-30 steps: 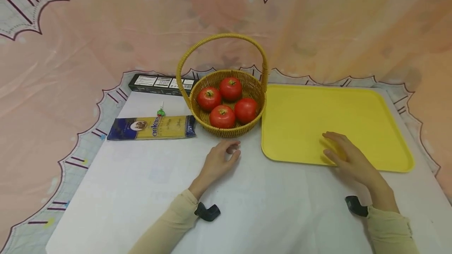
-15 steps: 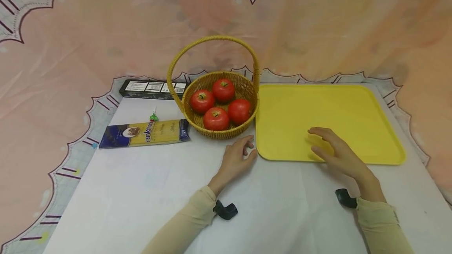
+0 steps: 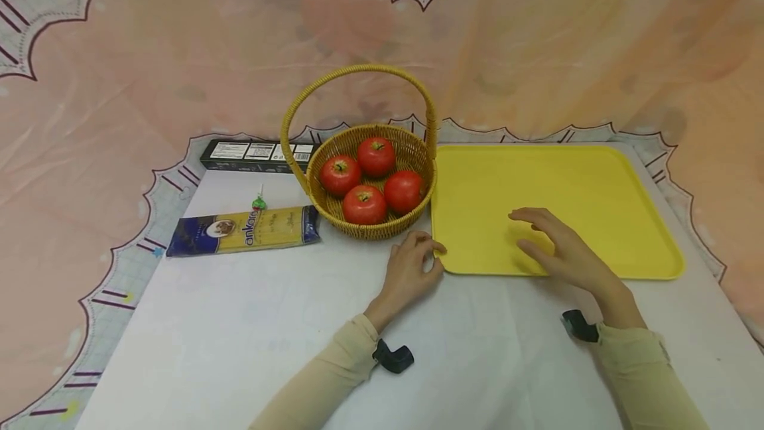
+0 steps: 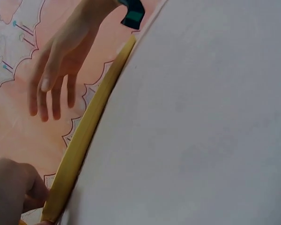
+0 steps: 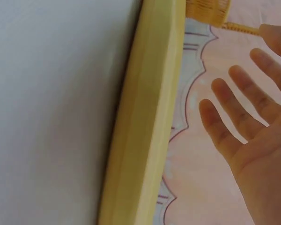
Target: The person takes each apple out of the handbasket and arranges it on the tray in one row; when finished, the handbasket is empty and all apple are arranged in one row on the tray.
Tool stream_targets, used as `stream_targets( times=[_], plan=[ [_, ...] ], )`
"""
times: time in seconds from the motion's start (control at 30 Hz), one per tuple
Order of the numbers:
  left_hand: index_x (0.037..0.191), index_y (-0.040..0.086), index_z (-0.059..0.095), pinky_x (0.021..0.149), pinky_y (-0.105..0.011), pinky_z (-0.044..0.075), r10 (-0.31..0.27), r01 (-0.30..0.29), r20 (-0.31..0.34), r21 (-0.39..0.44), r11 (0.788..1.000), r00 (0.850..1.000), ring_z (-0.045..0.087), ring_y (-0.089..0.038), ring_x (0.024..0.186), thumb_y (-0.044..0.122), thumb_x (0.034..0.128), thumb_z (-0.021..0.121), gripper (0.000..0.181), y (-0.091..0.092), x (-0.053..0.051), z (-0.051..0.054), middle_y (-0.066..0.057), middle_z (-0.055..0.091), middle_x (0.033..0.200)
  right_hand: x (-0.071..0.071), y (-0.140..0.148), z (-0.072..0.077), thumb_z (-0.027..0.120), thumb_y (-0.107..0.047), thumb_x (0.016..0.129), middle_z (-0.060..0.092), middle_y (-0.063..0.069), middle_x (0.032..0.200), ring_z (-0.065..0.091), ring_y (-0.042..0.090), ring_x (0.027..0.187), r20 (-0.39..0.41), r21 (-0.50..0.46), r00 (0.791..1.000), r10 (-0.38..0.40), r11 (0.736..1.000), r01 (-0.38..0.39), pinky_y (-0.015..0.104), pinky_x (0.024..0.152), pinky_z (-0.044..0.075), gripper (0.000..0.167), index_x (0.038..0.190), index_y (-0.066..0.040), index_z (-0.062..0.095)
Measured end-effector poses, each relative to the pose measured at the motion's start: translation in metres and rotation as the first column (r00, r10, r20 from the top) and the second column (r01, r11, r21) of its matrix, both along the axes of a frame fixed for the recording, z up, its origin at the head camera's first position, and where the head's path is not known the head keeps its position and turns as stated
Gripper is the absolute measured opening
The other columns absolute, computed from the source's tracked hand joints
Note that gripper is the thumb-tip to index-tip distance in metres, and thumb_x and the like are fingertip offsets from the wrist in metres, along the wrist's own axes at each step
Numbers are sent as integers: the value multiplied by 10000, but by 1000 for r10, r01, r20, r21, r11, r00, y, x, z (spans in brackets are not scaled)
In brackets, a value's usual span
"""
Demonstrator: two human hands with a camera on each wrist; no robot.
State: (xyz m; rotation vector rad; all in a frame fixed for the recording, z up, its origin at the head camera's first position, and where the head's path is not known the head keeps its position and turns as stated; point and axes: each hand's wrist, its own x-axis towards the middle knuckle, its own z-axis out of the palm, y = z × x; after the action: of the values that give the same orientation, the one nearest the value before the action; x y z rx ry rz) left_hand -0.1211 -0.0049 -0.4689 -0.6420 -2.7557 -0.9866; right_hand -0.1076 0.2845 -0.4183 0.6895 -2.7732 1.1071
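Head view: yellow tray [image 3: 555, 184] lies flat on the white tabletop [image 3: 239, 330], to the right of a wicker basket [image 3: 371, 230] with a tall looped handle. Left hand [image 3: 408, 274] is at the tray's near left corner, fingers bent, forefinger at the rim and thumb beside it. Left wrist view shows fingers of this hand against the tray's edge; whether the grip is clamped on the rim cannot be told. Right hand [image 3: 564, 254] is raised over the near part of the tray, thumb and forefinger apart, grip holding nothing. Right wrist view confirms its fingers extended and spread.

Markings: the blue and yellow packet [image 3: 277, 227], lying left of the basket, reads "ankara"; its remaining print is too small to read. A long black box [image 3: 241, 166] behind it bears white label panels, one with a barcode; the wording is illegible. A small lollipop [image 3: 259, 204] in a green wrapper lies just behind the packet. Four red tomatoes [image 3: 364, 205] sit inside the basket. Patterned cloth [image 3: 239, 65] with a scalloped border hangs behind.
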Motion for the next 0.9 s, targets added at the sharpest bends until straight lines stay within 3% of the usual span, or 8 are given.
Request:
stream_targets(
  times=[0.1, 0.2, 0.3, 0.4, 0.5, 0.6, 0.73, 0.9],
  plan=[
    [844, 207, 697, 754, -312, 371, -14, 13, -42, -6, 1000, 999, 580, -162, 1039, 214, 837, 606, 92, 0, 1, -2, -31, 603, 1088, -6, -6, 4, 653, -97, 875, 470, -26, 1375, 403, 10, 1247, 3, 13, 1000, 15, 1000, -15, 15, 1002, 271, 506, 1340, -207, 488],
    [847, 217, 663, 781, -329, 381, -41, 40, -53, -35, 999, 998, 556, -174, 1056, 335, 845, 636, 121, -2, 3, -4, -29, 576, 1118, -11, -13, 8, 637, -132, 894, 465, -46, 1375, 423, 69, 1254, 16, 35, 1000, 22, 999, -23, 32, 1015, 277, 477, 1331, -252, 488],
    [891, 229, 633, 841, -344, 396, -79, 75, -61, -75, 994, 995, 510, -179, 1091, 429, 814, 682, 220, -5, 4, -7, -27, 526, 1213, -17, -21, 13, 627, -166, 905, 460, -55, 1378, 435, 115, 1267, 19, 60, 999, 29, 998, -30, 154, 1049, 344, 448, 1322, -265, 494],
    [925, 223, 617, 940, -370, 424, -129, 117, -99, -117, 986, 987, 469, -197, 1195, 424, 805, 708, 252, -7, 4, -9, -34, 471, 1333, -22, -27, 16, 628, -168, 904, 466, -60, 1370, 440, 135, 1278, 2, 82, 999, 46, 996, -46, 291, 1051, 382, 433, 1312, -249, 508],
    [937, 204, 616, 1015, -382, 429, -195, 174, -149, -146, 974, 969, 420, -202, 1305, 357, 824, 711, 213, -10, 1, -10, -24, 474, 1366, -30, -33, 18, 638, -149, 895, 479, -60, 1352, 445, 142, 1276, -26, 97, 997, 76, 993, -73, 313, 1050, 386, 436, 1302, -248, 517],
    [940, 198, 630, 1069, -362, 396, -250, 222, -193, -155, 963, 949, 425, -180, 1320, 302, 836, 704, 164, -11, -2, -11, 10, 551, 1263, -37, -39, 19, 647, -119, 884, 501, -44, 1327, 461, 157, 1259, -62, 100, 991, 117, 989, -111, 313, 1041, 393, 442, 1289, -246, 526],
    [947, 195, 650, 1082, -316, 373, -315, 289, -237, -139, 947, 919, 506, -147, 1213, 229, 858, 665, 97, -11, -3, -12, 40, 598, 1112, -47, -48, 22, 644, -104, 883, 527, -30, 1287, 479, 162, 1230, -101, 100, 981, 168, 982, -158, 358, 1008, 408, 413, 1266, -221, 541],
    [1047, 182, 651, 955, -229, 448, -403, 380, -231, -137, 915, 886, 548, -94, 1051, 164, 895, 596, 163, -12, -1, -10, 62, 612, 1058, -61, -62, 28, 623, -141, 904, 542, -28, 1242, 497, 157, 1193, -124, 117, 969, 212, 973, -198, 382, 994, 429, 329, 1223, -191, 561]
  ],
)
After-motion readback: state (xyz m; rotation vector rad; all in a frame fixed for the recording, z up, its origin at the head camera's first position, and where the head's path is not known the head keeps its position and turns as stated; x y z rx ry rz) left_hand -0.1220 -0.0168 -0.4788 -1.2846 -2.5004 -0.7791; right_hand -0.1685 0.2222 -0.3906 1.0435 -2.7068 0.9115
